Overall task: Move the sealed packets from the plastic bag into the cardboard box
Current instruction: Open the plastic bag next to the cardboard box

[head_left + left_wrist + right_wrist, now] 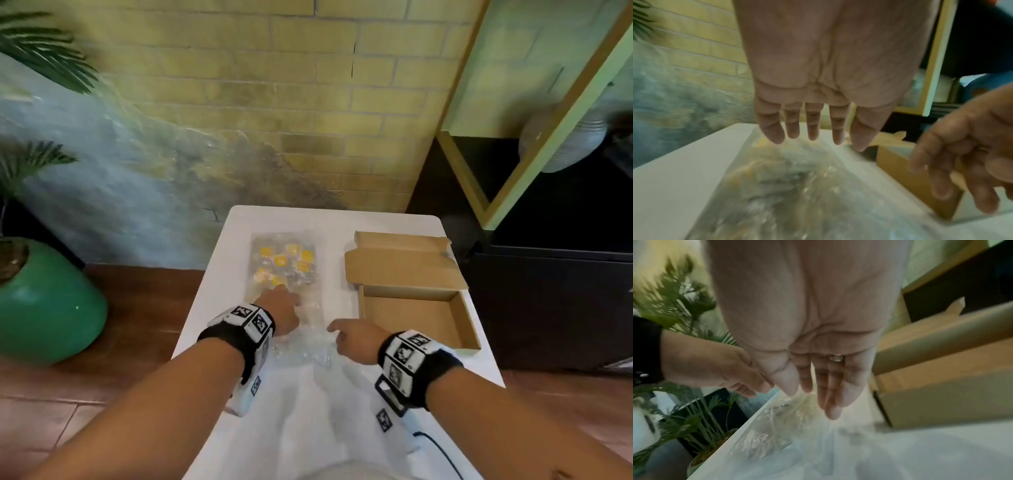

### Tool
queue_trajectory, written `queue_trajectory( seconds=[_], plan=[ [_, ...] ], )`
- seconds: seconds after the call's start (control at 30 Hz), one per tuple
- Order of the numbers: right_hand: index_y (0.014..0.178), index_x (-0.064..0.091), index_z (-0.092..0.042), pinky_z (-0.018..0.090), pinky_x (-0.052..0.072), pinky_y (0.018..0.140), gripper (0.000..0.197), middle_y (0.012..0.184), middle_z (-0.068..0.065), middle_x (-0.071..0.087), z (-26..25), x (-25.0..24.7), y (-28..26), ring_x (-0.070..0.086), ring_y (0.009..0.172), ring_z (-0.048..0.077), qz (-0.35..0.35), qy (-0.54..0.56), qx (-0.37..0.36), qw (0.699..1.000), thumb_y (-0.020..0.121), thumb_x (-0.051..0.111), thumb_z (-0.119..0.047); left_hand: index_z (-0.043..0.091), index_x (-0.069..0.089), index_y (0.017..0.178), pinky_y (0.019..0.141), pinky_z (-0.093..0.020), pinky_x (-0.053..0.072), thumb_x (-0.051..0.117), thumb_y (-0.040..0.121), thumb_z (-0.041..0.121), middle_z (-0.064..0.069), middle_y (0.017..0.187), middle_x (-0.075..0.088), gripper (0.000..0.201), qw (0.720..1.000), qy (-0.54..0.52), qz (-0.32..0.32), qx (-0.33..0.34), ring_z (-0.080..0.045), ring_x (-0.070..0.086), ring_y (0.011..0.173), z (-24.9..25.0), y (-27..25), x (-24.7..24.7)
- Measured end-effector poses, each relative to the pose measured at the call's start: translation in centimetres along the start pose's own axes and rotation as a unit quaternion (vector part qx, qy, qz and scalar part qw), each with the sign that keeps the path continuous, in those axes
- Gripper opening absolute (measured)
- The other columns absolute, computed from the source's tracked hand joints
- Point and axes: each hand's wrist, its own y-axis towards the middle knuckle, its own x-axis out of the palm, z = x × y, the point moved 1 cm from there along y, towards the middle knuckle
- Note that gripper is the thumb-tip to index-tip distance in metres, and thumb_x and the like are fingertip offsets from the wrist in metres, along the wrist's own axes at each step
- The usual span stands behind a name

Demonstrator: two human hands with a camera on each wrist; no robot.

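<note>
Under both hands, left hand [281, 310] and right hand [356, 339], fingers loose and empty, the plastic bag [284, 270] of packets.

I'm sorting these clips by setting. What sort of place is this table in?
Probably a decorated indoor spot such as a cafe or lobby, not a warehouse: a yellow painted brick wall, a potted palm in a green pot, and a small white table on a wood floor.

white table [479, 359] | green pot [48, 305] with palm, left | yellow brick wall [239, 68] behind
</note>
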Motion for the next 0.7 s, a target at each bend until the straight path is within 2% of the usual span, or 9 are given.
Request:
queue_trajectory(
  seconds=[0.1, 0.2, 0.3, 0.33, 0.43, 0.5, 0.53, 0.6, 0.7],
  plan=[
    [0.148, 0.018, -0.011, 0.032, 0.041, 0.098, 0.057, 0.144, 0.014, 0.04, -1.4, 0.6, 1.9, 0.045, 0.126, 0.029, -0.012, -0.005, 0.04, 0.999, 0.096, 0.041, -0.016, 0.021, 0.043, 0.133, 0.106, -0.04, 0.036, 0.045, 0.09, 0.016, -0.008, 0.138, 0.035, 0.043, 0.998, 0.057, -0.027, -0.018, -0.034, 0.036, 0.131, -0.7, 0.7, 0.9],
    [0.146, 0.013, -0.005, 0.032, 0.047, 0.078, 0.058, 0.132, 0.018, 0.049, -1.8, 1.1, 3.8, 0.052, 0.102, 0.027, -0.005, 0.031, 0.086, 0.996, 0.095, 0.041, -0.01, 0.02, 0.042, 0.135, 0.103, -0.042, 0.04, 0.046, 0.09, 0.013, -0.006, 0.141, 0.033, 0.046, 0.998, 0.045, -0.035, -0.009, -0.036, 0.044, 0.124, -1.4, 0.9, 1.7],
    [0.141, 0.021, -0.002, 0.036, 0.05, 0.09, 0.054, 0.121, 0.016, 0.054, -1.3, 1.7, 5.1, 0.056, 0.1, 0.027, 0.014, 0.078, 0.121, 0.989, 0.092, 0.044, -0.006, 0.02, 0.038, 0.138, 0.099, -0.04, 0.043, 0.044, 0.091, 0.015, -0.003, 0.142, 0.035, 0.048, 0.999, 0.048, -0.02, 0.01, -0.033, 0.046, 0.122, -1.9, 1.2, 1.6],
    [0.139, 0.027, 0.0, 0.036, 0.052, 0.087, 0.051, 0.119, 0.016, 0.056, -1.3, 1.9, 5.3, 0.059, 0.096, 0.026, 0.022, 0.09, 0.124, 0.988, 0.091, 0.046, -0.005, 0.019, 0.036, 0.139, 0.098, -0.039, 0.044, 0.045, 0.091, 0.016, -0.002, 0.142, 0.035, 0.048, 0.999, 0.043, -0.026, 0.009, -0.032, 0.046, 0.122, -2.0, 1.3, 1.3],
    [0.122, 0.05, 0.001, 0.021, 0.046, 0.05, 0.033, 0.088, 0.008, 0.057, -1.6, 2.3, 5.3, 0.056, 0.065, 0.016, 0.039, 0.127, 0.109, 0.985, 0.09, 0.049, -0.006, 0.017, 0.033, 0.142, 0.1, -0.037, 0.043, 0.048, 0.092, 0.024, -0.008, 0.141, 0.04, 0.052, 0.998, 0.044, -0.047, 0.009, -0.031, 0.047, 0.124, -2.2, 1.6, 0.5],
    [0.09, 0.058, -0.004, 0.019, 0.042, 0.051, 0.01, 0.073, 0.005, 0.052, -1.9, 2.2, 4.9, 0.064, 0.077, 0.023, 0.031, 0.076, 0.107, 0.991, 0.09, 0.05, -0.009, 0.013, 0.035, 0.142, 0.102, -0.034, 0.039, 0.045, 0.095, 0.025, -0.01, 0.142, 0.043, 0.049, 0.997, 0.065, -0.05, 0.015, -0.029, 0.046, 0.127, -1.9, 1.7, -0.2],
    [0.08, 0.055, -0.005, 0.023, 0.045, 0.058, 0.012, 0.075, 0.007, 0.054, -1.9, 2.0, 4.7, 0.065, 0.09, 0.028, 0.032, 0.045, 0.104, 0.993, 0.09, 0.049, -0.008, 0.011, 0.036, 0.142, 0.103, -0.033, 0.037, 0.043, 0.096, 0.023, -0.011, 0.144, 0.042, 0.048, 0.996, 0.072, -0.051, 0.021, -0.028, 0.044, 0.13, -1.5, 1.4, -0.7],
    [0.089, 0.059, -0.004, 0.028, 0.046, 0.074, 0.011, 0.099, 0.012, 0.06, -2.1, 1.3, 3.9, 0.059, 0.105, 0.029, 0.062, 0.01, 0.069, 0.996, 0.088, 0.049, -0.007, 0.013, 0.034, 0.144, 0.108, -0.034, 0.033, 0.044, 0.096, 0.019, -0.01, 0.147, 0.038, 0.05, 0.996, 0.068, -0.03, 0.059, -0.027, 0.038, 0.135, -0.6, 1.4, -1.2],
    [0.094, 0.061, -0.014, 0.023, 0.039, 0.065, 0.02, 0.098, 0.003, 0.055, -2.3, -0.3, 2.0, 0.053, 0.091, 0.021, 0.119, 0.012, -0.009, 0.993, 0.084, 0.048, -0.004, 0.026, 0.045, 0.138, 0.109, -0.041, 0.033, 0.049, 0.091, 0.014, -0.006, 0.144, 0.036, 0.048, 0.986, 0.07, 0.011, 0.153, -0.029, 0.03, 0.135, 1.2, 1.4, -1.4]
  ],
)
